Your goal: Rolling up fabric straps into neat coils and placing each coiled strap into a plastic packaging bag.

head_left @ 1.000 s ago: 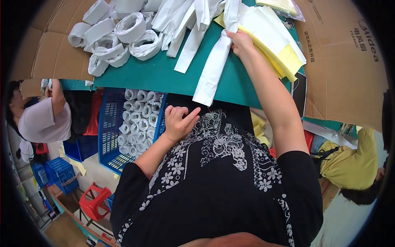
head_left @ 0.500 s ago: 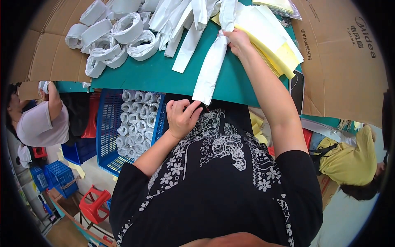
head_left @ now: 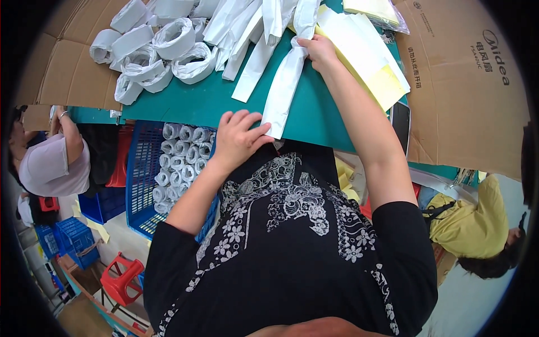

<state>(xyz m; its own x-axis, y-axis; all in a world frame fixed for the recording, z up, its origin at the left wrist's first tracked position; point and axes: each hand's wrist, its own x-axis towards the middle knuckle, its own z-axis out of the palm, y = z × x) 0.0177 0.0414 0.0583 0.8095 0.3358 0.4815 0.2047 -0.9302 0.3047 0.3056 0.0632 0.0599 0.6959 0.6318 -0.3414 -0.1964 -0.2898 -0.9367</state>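
Observation:
A long, flat white folded strip (head_left: 282,95), looking like paper or thin cloth, runs from the far side of the green table toward me. My right hand (head_left: 321,51) grips it partway up, thumb and fingers closed where it narrows. At its near end, my left hand (head_left: 241,137) pinches the corner between thumb and forefinger, the other fingers loosely curled. More white strips (head_left: 250,78) lie fanned out just left of it. Farther left, several white strips coiled into rings (head_left: 174,39) are heaped together.
White and yellow sheets (head_left: 365,53) lie right of my right hand, near a dark phone-like slab (head_left: 400,121). Cardboard (head_left: 460,84) flanks the table (head_left: 196,104). Below its edge, a blue crate (head_left: 145,180) holds many white rolls. A red stool (head_left: 120,278) and two other people (head_left: 53,163) are nearby.
My left hand has risen slightly and now pinches the strip's near corner from beside it. The strip's near end has shifted a little left; the right hand keeps its grip.

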